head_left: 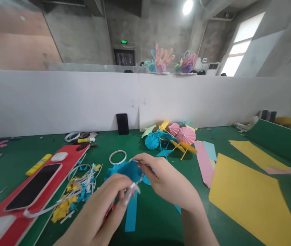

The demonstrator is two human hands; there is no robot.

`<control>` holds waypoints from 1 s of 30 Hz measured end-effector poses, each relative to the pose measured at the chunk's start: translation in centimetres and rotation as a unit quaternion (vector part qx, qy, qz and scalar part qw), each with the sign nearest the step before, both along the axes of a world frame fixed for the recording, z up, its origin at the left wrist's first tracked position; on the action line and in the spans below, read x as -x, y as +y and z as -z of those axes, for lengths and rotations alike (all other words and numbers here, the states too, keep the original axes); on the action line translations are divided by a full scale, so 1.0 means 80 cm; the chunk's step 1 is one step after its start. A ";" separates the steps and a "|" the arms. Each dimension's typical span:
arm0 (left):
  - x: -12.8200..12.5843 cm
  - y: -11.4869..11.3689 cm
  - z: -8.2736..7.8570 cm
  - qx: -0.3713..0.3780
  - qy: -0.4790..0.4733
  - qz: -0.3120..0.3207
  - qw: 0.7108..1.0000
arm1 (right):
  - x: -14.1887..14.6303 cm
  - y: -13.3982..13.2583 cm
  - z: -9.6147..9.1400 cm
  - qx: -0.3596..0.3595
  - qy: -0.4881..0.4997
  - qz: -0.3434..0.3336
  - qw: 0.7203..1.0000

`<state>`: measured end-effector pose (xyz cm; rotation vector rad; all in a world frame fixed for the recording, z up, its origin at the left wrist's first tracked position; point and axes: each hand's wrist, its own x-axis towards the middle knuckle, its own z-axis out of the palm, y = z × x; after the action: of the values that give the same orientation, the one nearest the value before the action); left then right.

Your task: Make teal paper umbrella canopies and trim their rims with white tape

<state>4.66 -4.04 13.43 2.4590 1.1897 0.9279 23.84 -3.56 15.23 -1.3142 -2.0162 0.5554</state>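
My left hand is closed, with thumb and forefinger pinching the end of a narrow white strip of tape. Beneath its palm a bit of something red shows, mostly hidden. My right hand is closed on what looks like a thin roll of tape, whose pale curved edge shows by the fingertips. Behind both hands lies a blue paper piece with a wavy edge, partly covered by them. A blue paper strip extends towards me below the fingers.
Several small paper umbrellas cluster beyond my right hand. Another tape roll lies behind the blue paper. Paper scraps, a phone on a red board and a glue stick are left. Yellow sheets lie right.
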 end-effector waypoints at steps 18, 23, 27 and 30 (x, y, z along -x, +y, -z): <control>0.007 0.038 -0.002 0.134 0.073 0.024 0.988 | 0.015 -0.003 -0.005 0.055 -0.002 -0.023 0.998; 0.006 0.040 0.000 0.138 0.081 0.042 0.986 | 0.016 0.000 -0.006 0.076 0.005 -0.041 0.996; 0.005 0.042 0.003 0.144 0.083 0.047 0.985 | 0.017 0.002 -0.005 0.085 0.020 -0.048 0.995; 0.004 0.042 0.004 0.144 0.079 0.047 0.985 | 0.018 0.004 -0.004 0.087 0.026 -0.042 0.995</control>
<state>4.37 -0.69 13.08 2.3627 1.1534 0.5009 22.41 -3.25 15.58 -1.3059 -2.0236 0.8132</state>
